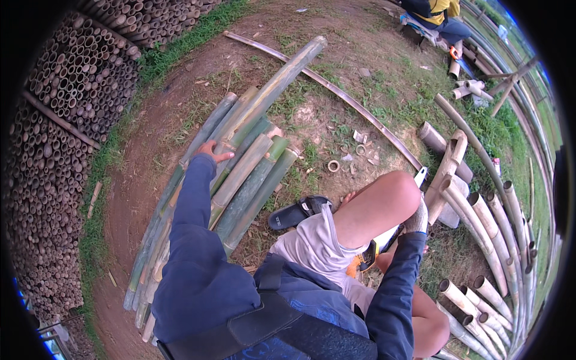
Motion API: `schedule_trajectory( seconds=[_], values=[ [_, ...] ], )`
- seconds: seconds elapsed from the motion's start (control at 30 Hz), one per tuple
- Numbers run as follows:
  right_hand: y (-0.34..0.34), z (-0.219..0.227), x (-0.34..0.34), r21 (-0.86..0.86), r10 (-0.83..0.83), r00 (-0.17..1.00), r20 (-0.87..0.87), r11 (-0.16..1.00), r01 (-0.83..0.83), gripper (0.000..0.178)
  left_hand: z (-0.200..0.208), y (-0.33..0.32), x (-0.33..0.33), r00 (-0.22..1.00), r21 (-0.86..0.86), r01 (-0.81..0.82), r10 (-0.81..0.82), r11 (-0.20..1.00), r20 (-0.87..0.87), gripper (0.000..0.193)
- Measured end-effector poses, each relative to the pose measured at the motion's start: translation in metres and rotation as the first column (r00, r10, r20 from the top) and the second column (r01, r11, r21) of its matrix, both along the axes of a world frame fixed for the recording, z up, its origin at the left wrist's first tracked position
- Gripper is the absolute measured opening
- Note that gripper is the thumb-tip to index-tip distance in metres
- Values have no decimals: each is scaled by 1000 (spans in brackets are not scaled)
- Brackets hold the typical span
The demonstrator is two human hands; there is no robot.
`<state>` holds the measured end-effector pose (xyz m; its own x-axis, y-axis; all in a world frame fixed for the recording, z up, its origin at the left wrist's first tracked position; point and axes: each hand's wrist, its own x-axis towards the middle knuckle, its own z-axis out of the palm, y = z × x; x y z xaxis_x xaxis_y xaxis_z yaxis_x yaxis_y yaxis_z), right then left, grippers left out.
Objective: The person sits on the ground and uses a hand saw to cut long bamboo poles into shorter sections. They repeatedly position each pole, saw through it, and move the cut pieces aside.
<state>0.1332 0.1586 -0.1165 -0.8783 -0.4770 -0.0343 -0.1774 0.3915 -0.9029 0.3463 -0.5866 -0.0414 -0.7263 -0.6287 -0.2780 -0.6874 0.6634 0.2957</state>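
Note:
On the left, my bare left hand (214, 152) is spread over a thick bamboo pole (270, 90), with the thumb apart from the fingers. That pole lies along a bundle of green and tan bamboo poles (243, 174), its far end reaching past the others. My right hand (416, 219), in a pale glove, is closed beside my raised knee. A pale, narrow pointed piece (422, 176) sticks up just beyond the glove; the knee hides most of what is gripped. Below, between my legs, an orange and black object (363, 259) shows in part.
Stacked bamboo (66, 90) fills the left side. Cut bamboo lengths (486, 222) lie on the right. A long split strip (354, 105) crosses the dirt ahead. Near my foot are a black sandal (294, 213) and bamboo rings (333, 166). Another person (441, 18) sits at far right.

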Motion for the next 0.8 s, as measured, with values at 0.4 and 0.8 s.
schedule_trajectory(
  seconds=[0.4, 0.8],
  values=[
    [-44, 12, -10, -738, 91, 856, 509, 559, 379, 42, -1, 28, 24, 997, -206, -48, 60, 977, 52, 117],
    [-72, -3, -15, -529, -121, 787, 605, 678, 510, 54, 26, 13, 307, 918, -258, -276, 333, 926, 216, 102]
  ],
)
